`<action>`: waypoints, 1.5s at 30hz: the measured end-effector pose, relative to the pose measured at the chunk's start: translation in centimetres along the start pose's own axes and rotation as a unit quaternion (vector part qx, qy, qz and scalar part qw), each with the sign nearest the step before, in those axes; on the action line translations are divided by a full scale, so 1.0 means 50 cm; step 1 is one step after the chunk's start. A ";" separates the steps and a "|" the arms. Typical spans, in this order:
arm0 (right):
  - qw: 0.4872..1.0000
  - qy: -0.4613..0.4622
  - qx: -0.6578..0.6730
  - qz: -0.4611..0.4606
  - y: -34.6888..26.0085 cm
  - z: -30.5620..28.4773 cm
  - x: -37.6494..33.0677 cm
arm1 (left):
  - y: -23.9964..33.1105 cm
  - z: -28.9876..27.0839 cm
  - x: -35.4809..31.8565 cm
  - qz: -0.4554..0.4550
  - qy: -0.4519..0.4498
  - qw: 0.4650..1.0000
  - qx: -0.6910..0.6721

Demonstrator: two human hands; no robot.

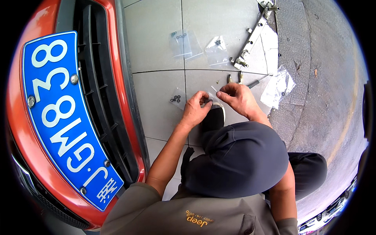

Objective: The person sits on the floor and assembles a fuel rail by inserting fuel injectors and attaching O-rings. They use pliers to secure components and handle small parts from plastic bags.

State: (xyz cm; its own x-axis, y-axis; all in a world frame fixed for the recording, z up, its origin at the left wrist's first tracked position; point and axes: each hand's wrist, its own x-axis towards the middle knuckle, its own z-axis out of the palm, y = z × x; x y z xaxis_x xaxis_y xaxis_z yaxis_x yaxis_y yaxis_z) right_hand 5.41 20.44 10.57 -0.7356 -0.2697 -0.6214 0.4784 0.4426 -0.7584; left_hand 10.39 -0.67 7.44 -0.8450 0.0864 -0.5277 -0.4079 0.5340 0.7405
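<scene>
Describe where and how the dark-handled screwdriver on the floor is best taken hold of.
Probably grip the screwdriver by its handle, coming from above on the person's side with the right hand. It lies on the floor, its thicker handle end nearer that hand, while the thin shaft points away toward the crumpled clear plastic.

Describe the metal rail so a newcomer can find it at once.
From the red car, cross the pale tiles to their right edge. Beyond the right hand, the metal rail lies slanted there. Long, silver and studded with short fittings, it differs from the flat clear bags nearby.
</scene>
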 end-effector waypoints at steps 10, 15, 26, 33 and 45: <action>0.996 -0.070 0.005 0.055 0.059 -0.008 0.007 | -0.044 0.009 0.011 0.010 -0.005 1.000 -0.009; 0.996 -0.074 -0.027 0.039 0.062 -0.002 0.010 | -0.042 0.006 0.015 0.041 0.007 0.999 -0.023; 0.994 -0.101 0.038 -0.003 0.042 0.021 0.001 | 0.062 0.039 -0.027 -0.105 -0.061 0.943 -0.309; 0.987 -0.123 0.105 0.007 0.047 0.013 -0.002 | 0.034 0.012 -0.018 -0.104 -0.127 0.931 -0.327; 0.969 0.111 -0.166 -0.144 0.045 0.053 -0.004 | 0.071 0.037 -0.007 0.043 0.085 0.986 0.134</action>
State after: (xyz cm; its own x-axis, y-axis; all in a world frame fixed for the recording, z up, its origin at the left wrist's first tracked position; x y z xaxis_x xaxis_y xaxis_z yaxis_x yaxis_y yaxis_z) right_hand 7.91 19.23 8.49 -0.9186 -0.2489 -0.3071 0.0838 0.6365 -0.7667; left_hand 9.89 2.75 9.51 -0.9278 0.0114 -0.3728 -0.2448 0.7357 0.6316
